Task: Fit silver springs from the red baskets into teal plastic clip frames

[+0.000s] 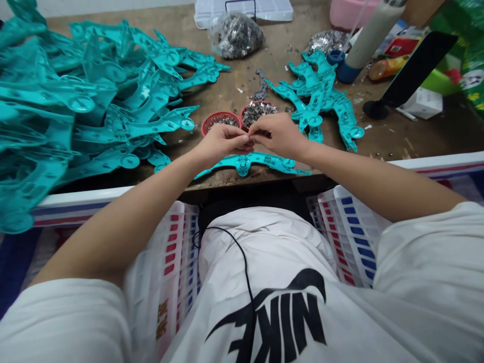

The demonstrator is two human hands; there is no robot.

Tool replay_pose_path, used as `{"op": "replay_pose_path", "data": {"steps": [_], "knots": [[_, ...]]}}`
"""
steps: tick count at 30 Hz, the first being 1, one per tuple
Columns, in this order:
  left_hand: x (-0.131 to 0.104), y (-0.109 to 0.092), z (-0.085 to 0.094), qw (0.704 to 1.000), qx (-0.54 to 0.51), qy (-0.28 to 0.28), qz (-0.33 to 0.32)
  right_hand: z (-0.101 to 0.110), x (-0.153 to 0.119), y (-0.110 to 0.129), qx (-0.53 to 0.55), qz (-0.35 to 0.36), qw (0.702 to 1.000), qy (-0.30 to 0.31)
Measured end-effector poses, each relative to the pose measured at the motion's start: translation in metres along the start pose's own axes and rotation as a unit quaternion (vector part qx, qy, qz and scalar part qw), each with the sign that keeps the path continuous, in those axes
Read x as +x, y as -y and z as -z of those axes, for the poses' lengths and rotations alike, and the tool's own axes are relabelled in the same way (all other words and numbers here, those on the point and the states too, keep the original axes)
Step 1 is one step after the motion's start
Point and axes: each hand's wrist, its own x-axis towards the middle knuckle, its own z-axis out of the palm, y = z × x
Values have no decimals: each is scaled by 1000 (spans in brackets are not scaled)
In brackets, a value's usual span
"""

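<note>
My left hand (pixel 226 142) and my right hand (pixel 279 135) meet fingertip to fingertip above the table's front edge. Both are closed in a pinch; whatever sits between the fingertips is too small to make out. Just below them lies a turquoise plastic part (pixel 242 164), long and winged, partly covered by my hands. Right behind my hands stand two red baskets: the left basket (pixel 207 122) holds some small metal pieces, and the right one is heaped with small metal clips (pixel 258 112).
A big pile of turquoise parts (pixel 113 96) fills the left side. A smaller stack (pixel 315 101) lies right. Behind are a bag of metal pieces (pixel 238 36), a grey curved piece (pixel 260 83), a bottle (pixel 368 40) and a phone on a stand (pixel 412 70). Plastic crates (pixel 351 237) flank my lap.
</note>
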Motion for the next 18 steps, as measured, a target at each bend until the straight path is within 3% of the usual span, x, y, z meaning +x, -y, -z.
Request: {"op": "replay_pose_path", "data": {"steps": [4,9,13,16,18], "knots": [[-5,-2,-2,1000,13,4,-20,-1,-1,-1,-15,-8,999,35],[-2,1,3,998,35,24,-36,2,-3,7,-26,-72,995,65],[4,6,13,990,117,44,-57,7,-1,8,-33,-104,991,84],[6,11,17,951,280,107,-74,8,1,-5,-50,-114,983,132],[4,14,13,892,399,200,-76,7,0,-17,-53,-110,975,184]]}}
